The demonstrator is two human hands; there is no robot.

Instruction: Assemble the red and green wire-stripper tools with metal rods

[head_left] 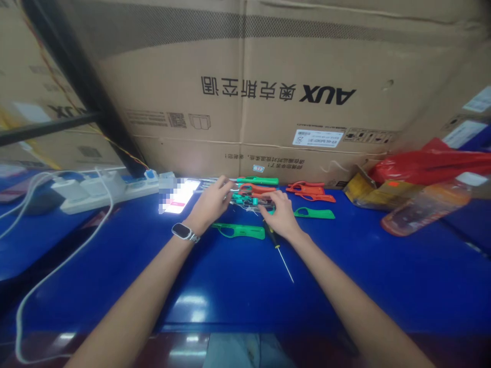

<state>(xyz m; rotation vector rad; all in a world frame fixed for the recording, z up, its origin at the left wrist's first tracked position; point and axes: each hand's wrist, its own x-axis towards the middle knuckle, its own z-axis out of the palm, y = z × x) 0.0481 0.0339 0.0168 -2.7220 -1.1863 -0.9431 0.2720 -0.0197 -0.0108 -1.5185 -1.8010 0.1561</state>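
Small green, orange and metal parts [251, 201] lie in a heap on the blue table. At the heap's left side is my left hand [217, 200], its fingers bent together over the parts; whatever they pinch is too small to make out. My right hand [283, 214] rests at the right side, thumb and fingers apart. Around them lie flat casings that look like trigger-lighter halves: a green casing [243, 231] in front, another green casing [316, 213] to the right, a third green casing [261, 181] behind, and orange casings [312, 197]. A screwdriver [283, 259] lies partly under my right hand.
A lit phone [182, 197] lies left of my left hand, near a white power strip [111, 193] with a trailing cable [72, 263]. To the right are a bottle [425, 207], a small open box [366, 191] and a red bag [429, 161]. A large carton [245, 122] stands behind.
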